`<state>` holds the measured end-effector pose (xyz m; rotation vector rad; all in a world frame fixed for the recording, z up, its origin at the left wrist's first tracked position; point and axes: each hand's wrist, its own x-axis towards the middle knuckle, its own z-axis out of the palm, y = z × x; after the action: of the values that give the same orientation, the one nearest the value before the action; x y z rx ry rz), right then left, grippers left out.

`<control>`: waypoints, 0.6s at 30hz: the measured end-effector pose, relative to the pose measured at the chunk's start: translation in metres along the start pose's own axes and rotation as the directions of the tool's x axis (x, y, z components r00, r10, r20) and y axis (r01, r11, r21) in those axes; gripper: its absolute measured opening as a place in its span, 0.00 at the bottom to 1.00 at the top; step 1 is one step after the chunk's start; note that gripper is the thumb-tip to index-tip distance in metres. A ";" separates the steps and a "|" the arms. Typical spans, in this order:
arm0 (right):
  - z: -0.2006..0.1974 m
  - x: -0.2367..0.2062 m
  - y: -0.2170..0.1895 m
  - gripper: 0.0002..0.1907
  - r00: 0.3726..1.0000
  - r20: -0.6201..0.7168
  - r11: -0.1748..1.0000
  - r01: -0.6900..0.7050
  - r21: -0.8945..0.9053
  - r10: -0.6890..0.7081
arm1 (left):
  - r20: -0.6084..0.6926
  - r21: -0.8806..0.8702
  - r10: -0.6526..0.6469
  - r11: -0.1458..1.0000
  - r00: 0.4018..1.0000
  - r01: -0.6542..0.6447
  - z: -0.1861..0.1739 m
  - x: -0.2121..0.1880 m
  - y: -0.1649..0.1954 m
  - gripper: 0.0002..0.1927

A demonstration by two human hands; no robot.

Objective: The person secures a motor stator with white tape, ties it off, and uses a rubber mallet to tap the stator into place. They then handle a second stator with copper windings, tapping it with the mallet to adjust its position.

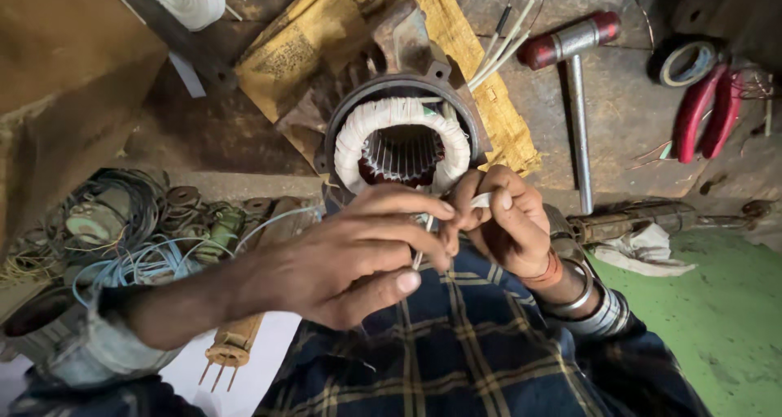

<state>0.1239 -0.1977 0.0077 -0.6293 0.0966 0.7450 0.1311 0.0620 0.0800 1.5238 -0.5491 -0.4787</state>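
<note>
A motor stator (402, 142) stands on its end on the bench, its dark housing ringed by a coil wrapped in white tape. Just in front of it, my left hand (350, 258) pinches a thin white lead (422, 242) between thumb and fingers. My right hand (501, 220) meets it from the right and grips the top end of the same white strip at its fingertips. Both hands touch each other over my checked shirt. More white leads (501, 46) run out from the stator's far side.
A yellow sack (326, 26) lies under the stator. A hammer with a red-tipped head (574, 67), red-handled pliers (707, 107) and a tape roll (684, 61) lie at the right. Tangled wires and small parts (138, 230) pile up at the left. A white cloth (648, 250) lies near the green floor.
</note>
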 end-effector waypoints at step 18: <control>-0.005 -0.006 -0.016 0.09 0.945 0.327 0.653 0.231 -0.721 0.027 | 0.326 -0.346 0.206 0.934 0.923 -0.086 -0.011 0.040 -0.060 0.16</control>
<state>0.1310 -0.2130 0.0135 -1.2983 -0.5831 0.7516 0.1723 0.0467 0.0221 1.0718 -0.8192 -0.6997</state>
